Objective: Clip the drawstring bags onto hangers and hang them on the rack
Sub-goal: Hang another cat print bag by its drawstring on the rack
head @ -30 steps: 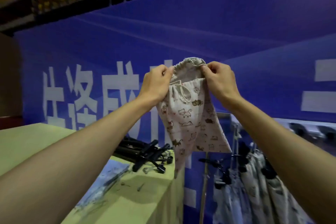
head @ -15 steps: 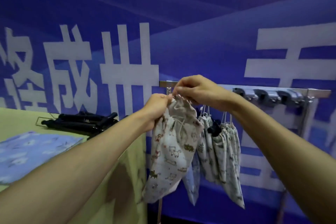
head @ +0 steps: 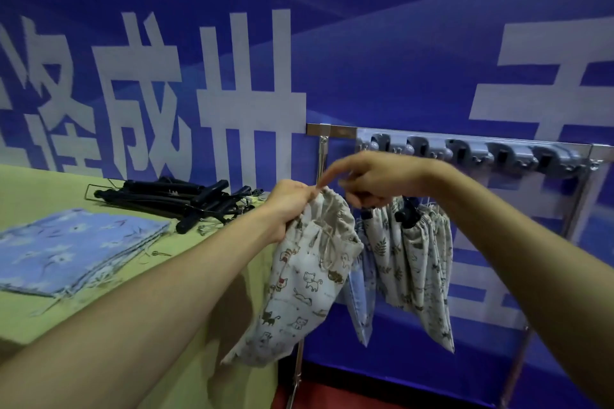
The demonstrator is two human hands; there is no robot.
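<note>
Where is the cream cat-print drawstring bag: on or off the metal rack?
Off: the cream cat-print drawstring bag hangs gripped in the left hand.

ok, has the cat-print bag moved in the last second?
Yes, down. The cat-print bag was held with its top above the rack rail; now it hangs below the rail.

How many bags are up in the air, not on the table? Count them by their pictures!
Cat-print bag, gripped by the left hand: 1
Leaf-print bags hanging on the rack: 2 that show
Blue bag hanging on the rack: 1
Total: 4
</note>
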